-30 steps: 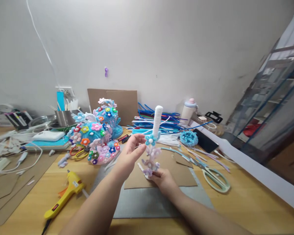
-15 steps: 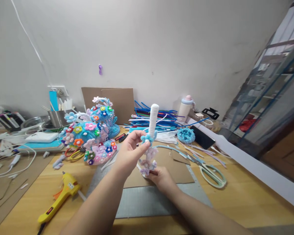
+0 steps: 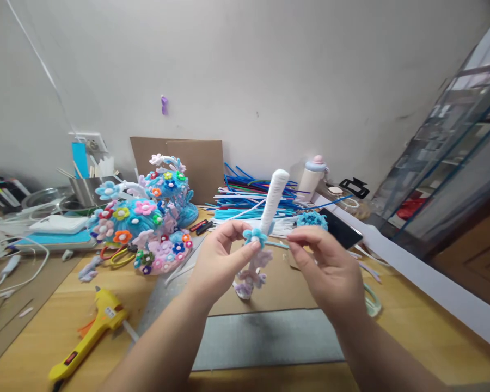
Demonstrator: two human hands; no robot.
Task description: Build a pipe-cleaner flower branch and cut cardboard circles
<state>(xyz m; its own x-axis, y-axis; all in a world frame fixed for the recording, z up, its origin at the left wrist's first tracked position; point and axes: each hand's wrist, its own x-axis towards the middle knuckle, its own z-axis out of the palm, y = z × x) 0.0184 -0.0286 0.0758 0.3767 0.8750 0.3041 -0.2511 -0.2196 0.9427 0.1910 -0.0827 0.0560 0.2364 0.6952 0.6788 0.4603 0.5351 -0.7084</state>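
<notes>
left fingers (image 3: 245, 254) pinch a blue flower (image 3: 255, 238); right fingers (image 3: 304, 261), grip unclear; label (image 3: 110, 311) on glue gun (image 3: 102, 324) illegible.

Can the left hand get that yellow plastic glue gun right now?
Probably yes: the yellow plastic glue gun lies beside the left forearm with nothing seen blocking it. But the left hand pinches a blue fuzzy flower on a white fuzzy rod, so it might need to let go first.
</notes>
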